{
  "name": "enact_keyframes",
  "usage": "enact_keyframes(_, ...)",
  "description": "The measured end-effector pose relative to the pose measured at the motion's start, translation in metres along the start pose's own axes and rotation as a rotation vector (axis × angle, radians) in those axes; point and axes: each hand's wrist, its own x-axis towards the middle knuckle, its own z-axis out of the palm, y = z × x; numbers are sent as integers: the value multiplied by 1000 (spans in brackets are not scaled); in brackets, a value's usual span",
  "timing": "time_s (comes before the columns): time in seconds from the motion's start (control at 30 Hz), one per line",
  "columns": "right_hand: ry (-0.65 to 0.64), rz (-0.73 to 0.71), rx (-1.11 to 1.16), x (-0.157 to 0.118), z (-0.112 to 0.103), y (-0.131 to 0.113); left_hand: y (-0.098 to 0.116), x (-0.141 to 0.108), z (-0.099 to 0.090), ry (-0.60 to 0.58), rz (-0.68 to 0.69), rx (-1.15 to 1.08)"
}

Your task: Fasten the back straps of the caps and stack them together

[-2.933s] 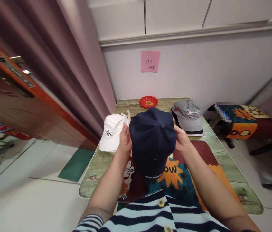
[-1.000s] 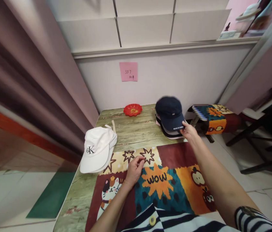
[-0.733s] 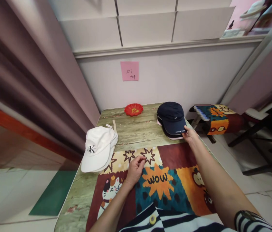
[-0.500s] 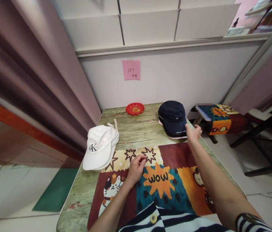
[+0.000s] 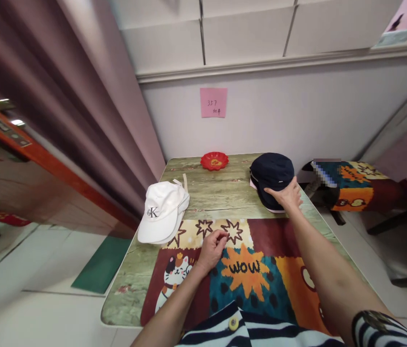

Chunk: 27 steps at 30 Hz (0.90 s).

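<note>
A stack of caps with a navy cap on top sits at the right rear of the table. My right hand lies over the navy cap's brim, thumb on its front and fingers along its right side. My left hand rests on the patterned mat, its fingers curled together near a star drawing; nothing shows in it. At the left, white caps with "CK" lettering lie stacked, a strap sticking up behind.
A red scalloped dish stands at the table's back edge. Behind it is a wall with a pink note. A second patterned mat lies on a stool to the right.
My right hand has moved from beside the navy cap onto its brim, spreading over it. The view has shifted slightly left. My left hand stays on the mat.
</note>
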Motion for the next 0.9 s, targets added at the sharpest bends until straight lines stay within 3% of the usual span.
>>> enact_keyframes(0.27, 16, 19, -53, -8, -2, 29, 0, -3, 2, 31, 27, 36)
enact_keyframes(0.43, 50, -20, -37, -13, -7, 33, 5, -5, 3, 41, 15, 23)
enact_keyframes(0.53, 232, -201, -21, -34, -5, 28, 8, -7, 3, 45, 14, -7)
enact_keyframes(0.6, 341, -427, 57, -63, 4, 22, 10, -8, 3, 51, 9, -60)
enact_keyframes(0.63, 336, -537, 124, -80, 13, 19, 11, -8, 4, 58, -4, -110)
enact_keyframes(0.7, 191, -680, 324, -117, 33, 13, 13, -7, 7, 79, -45, -220)
enact_keyframes(0.73, 59, -664, 438, -134, 45, 11, 14, -7, 8, 91, -68, -270)
enact_keyframes(0.83, -355, -431, 665, -169, 74, 10, 14, -9, 6, 165, -124, -364)
enact_keyframes(0.9, -436, -371, 686, -175, 83, 13, 12, -15, -3, 287, -155, -421)
